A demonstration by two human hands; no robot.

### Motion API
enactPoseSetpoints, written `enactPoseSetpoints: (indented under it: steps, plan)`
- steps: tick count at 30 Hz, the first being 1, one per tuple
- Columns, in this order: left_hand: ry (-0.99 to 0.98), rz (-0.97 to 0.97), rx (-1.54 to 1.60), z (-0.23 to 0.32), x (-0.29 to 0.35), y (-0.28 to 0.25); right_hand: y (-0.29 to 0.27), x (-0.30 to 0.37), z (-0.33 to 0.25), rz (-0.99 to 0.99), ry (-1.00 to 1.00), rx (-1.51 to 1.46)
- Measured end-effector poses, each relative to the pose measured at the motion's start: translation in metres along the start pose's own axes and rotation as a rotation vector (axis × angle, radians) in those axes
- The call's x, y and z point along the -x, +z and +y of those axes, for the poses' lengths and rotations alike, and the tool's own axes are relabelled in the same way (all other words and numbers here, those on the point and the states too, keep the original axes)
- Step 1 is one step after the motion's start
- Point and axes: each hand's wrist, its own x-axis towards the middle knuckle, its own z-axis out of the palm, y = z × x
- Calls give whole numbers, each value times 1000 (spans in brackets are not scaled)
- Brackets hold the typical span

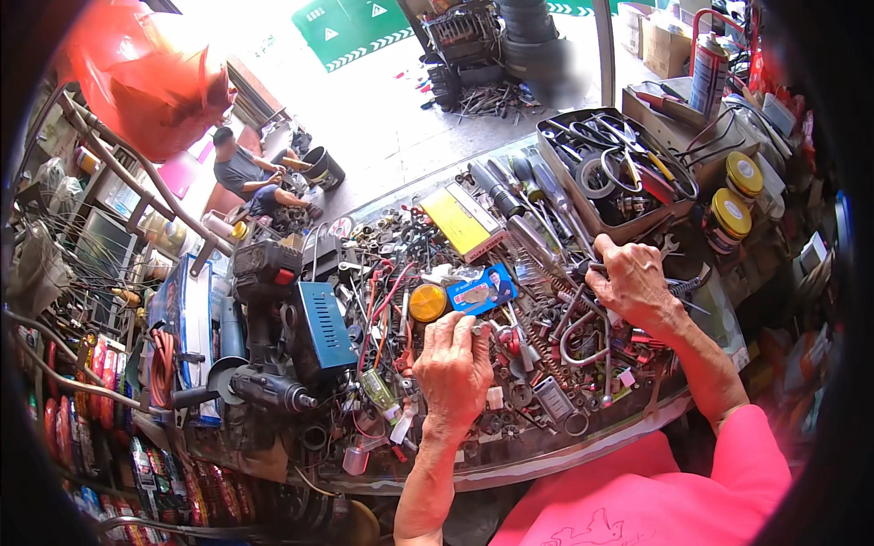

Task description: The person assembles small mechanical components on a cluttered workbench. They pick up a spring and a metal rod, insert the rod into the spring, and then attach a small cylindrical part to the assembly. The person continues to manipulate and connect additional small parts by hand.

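My left hand [452,362] is over the front middle of the cluttered table, its fingers bent and pressed together. A small greyish piece shows at the fingertips, too small to name. Just beyond them lie a round amber-lidded container [427,302] and a blue card [482,290]. On the right, my right hand [635,284] reaches in with thumb and fingers closed around a small dark piece, mostly hidden. Beneath it is a bent metal rod [583,357] shaped like a U. Loose screws, springs and fittings surround both hands.
A tool box [596,223] full of pliers and scissors stands at the back right, beside yellow-lidded jars [730,215]. A yellow carton [462,221] lies at the back. Left are a cordless drill [264,378] and a teal metal box [324,328]. Another person [244,173] sits beyond the table.
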Motion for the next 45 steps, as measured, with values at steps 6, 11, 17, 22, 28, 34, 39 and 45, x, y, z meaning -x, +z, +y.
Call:
enactPoseSetpoints:
  steps: [6,11,17,22,28,34,39,45]
  plan:
    - [-12,-107,-14,-7,2,7,1,2,-1,17,-20,27]
    - [0,-152,-10,-8,5,11,0,3,-1,10,-20,16]
    - [3,-220,48,-11,3,7,2,2,-1,-17,-9,18]
    - [13,-242,32,-16,6,10,0,3,-4,-29,-7,12]
    - [16,-278,-44,-11,7,11,5,4,2,-5,-23,-7]
    - [8,-251,-61,-11,5,11,4,2,1,-21,-22,-45]
    - [41,-31,-135,-12,2,9,4,3,2,-13,-24,-37]
    - [-77,200,-374,-14,-9,-12,2,3,0,-46,0,-35]
